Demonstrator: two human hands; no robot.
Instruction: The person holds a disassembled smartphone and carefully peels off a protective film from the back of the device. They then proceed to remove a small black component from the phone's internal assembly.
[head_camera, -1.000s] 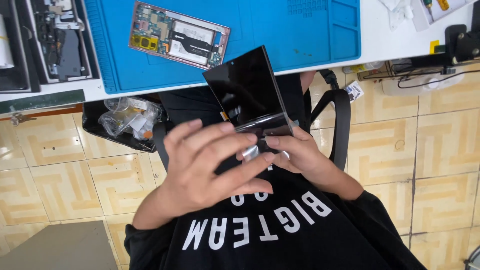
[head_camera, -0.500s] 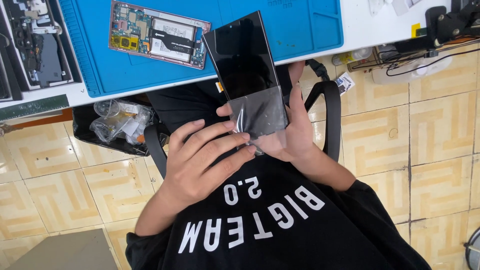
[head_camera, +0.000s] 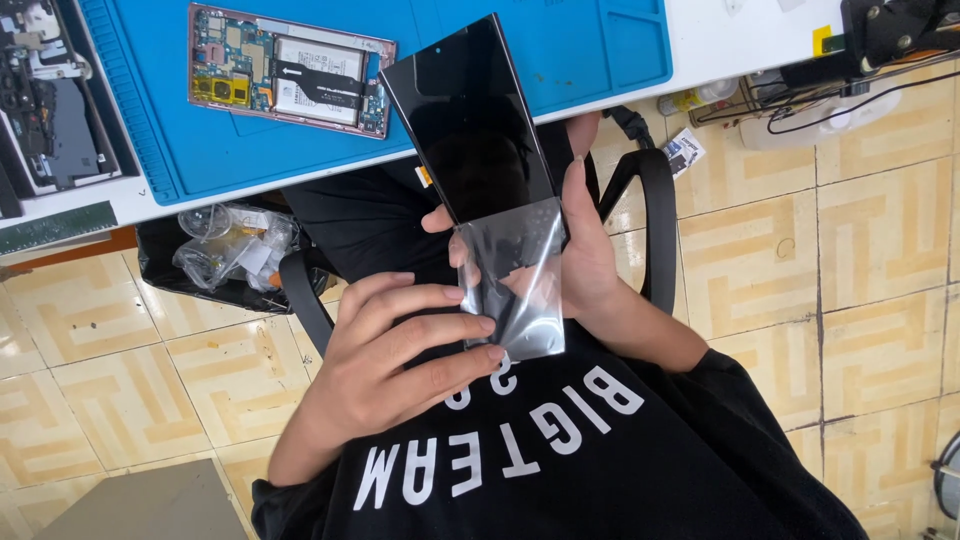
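- Above the lap, just below the desk edge: black phone screen panel (head_camera: 470, 120), glass side up, tilted, top corner overlapping the blue work mat (head_camera: 560, 40) in view.
- Right hand (head_camera: 590, 250) grasps the panel's lower end; fingers wrap the right edge, thumb tip shows on the left edge.
- Clear protective film (head_camera: 520, 280) hangs off the panel's lower end, peeled partway, glossy and wrinkled.
- Left hand (head_camera: 390, 360) has fingers extended, fingertips pressed on the film's left edge and lower corner. Pinch or plain press: cannot tell, thumb is hidden.
- On the mat, left of the panel: opened phone body (head_camera: 290, 70), back off, circuit board, battery and flex cable exposed.
- Far left on the white desk (head_camera: 740, 40): grey tray with dismantled parts (head_camera: 50, 100).
- Under the desk: black bag of crumpled clear plastic (head_camera: 225, 245) on the tiled floor.
- Black chair armrests either side of the lap; cables and a dark device at the top right.
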